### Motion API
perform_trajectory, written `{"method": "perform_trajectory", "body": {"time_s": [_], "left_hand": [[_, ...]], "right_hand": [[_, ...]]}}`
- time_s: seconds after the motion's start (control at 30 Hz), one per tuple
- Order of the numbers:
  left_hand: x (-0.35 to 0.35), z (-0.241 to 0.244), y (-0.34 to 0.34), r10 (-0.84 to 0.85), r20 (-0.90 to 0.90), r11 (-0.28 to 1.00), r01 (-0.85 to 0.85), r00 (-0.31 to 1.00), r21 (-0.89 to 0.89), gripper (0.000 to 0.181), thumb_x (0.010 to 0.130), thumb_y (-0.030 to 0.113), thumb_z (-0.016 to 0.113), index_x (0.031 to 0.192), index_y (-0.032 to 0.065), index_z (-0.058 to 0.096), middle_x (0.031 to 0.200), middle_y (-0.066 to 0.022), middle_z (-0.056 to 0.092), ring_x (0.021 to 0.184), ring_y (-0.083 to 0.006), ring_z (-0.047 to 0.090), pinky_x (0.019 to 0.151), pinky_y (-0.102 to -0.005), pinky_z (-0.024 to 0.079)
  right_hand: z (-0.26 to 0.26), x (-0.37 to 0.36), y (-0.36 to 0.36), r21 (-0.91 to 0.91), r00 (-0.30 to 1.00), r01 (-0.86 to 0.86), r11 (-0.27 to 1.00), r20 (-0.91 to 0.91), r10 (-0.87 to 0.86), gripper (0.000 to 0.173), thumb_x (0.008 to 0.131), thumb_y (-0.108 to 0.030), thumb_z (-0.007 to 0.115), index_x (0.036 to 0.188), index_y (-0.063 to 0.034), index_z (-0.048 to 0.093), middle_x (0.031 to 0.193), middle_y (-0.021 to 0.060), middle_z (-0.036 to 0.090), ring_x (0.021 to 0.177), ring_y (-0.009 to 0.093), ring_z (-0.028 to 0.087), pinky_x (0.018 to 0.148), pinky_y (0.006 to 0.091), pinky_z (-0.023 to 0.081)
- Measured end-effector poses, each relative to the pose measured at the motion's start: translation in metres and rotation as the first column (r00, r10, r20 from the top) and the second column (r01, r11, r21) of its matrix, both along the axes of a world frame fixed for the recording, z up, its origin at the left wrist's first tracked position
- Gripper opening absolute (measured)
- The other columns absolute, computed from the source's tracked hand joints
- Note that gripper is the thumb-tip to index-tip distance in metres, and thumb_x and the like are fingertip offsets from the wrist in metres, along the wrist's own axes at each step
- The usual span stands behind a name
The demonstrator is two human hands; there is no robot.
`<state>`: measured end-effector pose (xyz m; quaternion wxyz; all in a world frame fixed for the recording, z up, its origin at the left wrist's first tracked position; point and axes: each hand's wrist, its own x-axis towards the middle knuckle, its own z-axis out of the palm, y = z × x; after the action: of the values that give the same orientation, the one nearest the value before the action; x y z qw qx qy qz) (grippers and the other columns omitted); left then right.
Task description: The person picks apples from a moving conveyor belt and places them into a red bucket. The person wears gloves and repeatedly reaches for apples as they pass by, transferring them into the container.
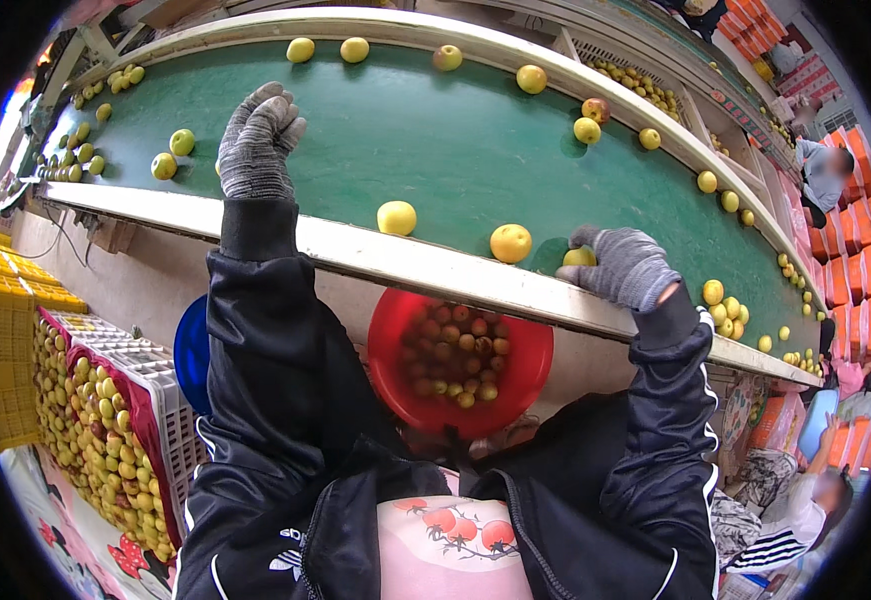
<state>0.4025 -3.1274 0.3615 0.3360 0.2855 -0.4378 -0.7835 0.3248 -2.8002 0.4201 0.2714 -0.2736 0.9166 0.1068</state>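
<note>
Both my hands wear grey knitted gloves. My left hand (260,139) is over the green conveyor belt (435,142), its fingers curled; whether something is inside them cannot be told. A bit of a yellow fruit shows behind its wrist. My right hand (619,264) is at the belt's near edge, thumb and fingers around a yellow-green round fruit (579,257) that rests on the belt. Two yellow fruits (396,218) lie along the near rail between my hands. Two green-yellow fruits (181,142) lie left of my left hand. More fruits line the far rail.
A white rail (435,259) borders the belt's near side. Below it stands a red basin (386,375) with fruit, beside a blue tub (192,352). At left are a fruit-filled white crate (172,405) and yellow crates (4,352). Other people are at the far right.
</note>
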Motion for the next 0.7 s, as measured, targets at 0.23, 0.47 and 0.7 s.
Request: {"method": "perform_trajectory", "body": {"time_s": [0.23, 0.47, 0.7], "left_hand": [[0.003, -0.004, -0.034, -0.021, -0.011, 1.0, 0.021, 1.0, 0.006, 0.025, 0.078, 0.005, 0.056, 0.102, -0.0016, 0.054, 0.094, -0.0125, 0.058, 0.081, -0.0215, 0.059, 0.076, -0.0312, 0.051], [0.002, -0.002, -0.052, -0.033, -0.012, 0.999, 0.033, 0.999, 0.012, 0.025, 0.077, 0.004, 0.056, 0.101, -0.0016, 0.055, 0.094, -0.0125, 0.057, 0.083, -0.0223, 0.059, 0.076, -0.0311, 0.052], [0.007, -0.002, -0.06, -0.179, -0.013, 0.982, 0.178, 0.984, -0.067, 0.026, 0.078, 0.006, 0.057, 0.102, -0.0007, 0.054, 0.093, -0.0103, 0.057, 0.082, -0.019, 0.058, 0.074, -0.0289, 0.052]], "right_hand": [[-0.009, -0.01, 0.004, -0.339, 0.988, 0.127, 0.932, 0.122, -0.091, 0.034, 0.072, -0.029, 0.059, 0.095, -0.0045, 0.054, 0.079, 0.0131, 0.06, 0.07, 0.026, 0.059, 0.067, 0.0343, 0.047], [-0.021, 0.007, -0.043, -0.467, 0.98, 0.191, 0.863, 0.05, -0.19, 0.035, 0.069, -0.035, 0.064, 0.09, -0.0086, 0.057, 0.084, 0.0099, 0.054, 0.076, 0.024, 0.056, 0.067, 0.034, 0.046], [-0.014, 0.017, -0.088, -0.063, 0.974, 0.212, 0.975, -0.068, -0.216, 0.046, 0.06, -0.047, 0.069, 0.083, -0.0083, 0.06, 0.09, 0.0151, 0.052, 0.083, 0.031, 0.055, 0.071, 0.0379, 0.045]]}}
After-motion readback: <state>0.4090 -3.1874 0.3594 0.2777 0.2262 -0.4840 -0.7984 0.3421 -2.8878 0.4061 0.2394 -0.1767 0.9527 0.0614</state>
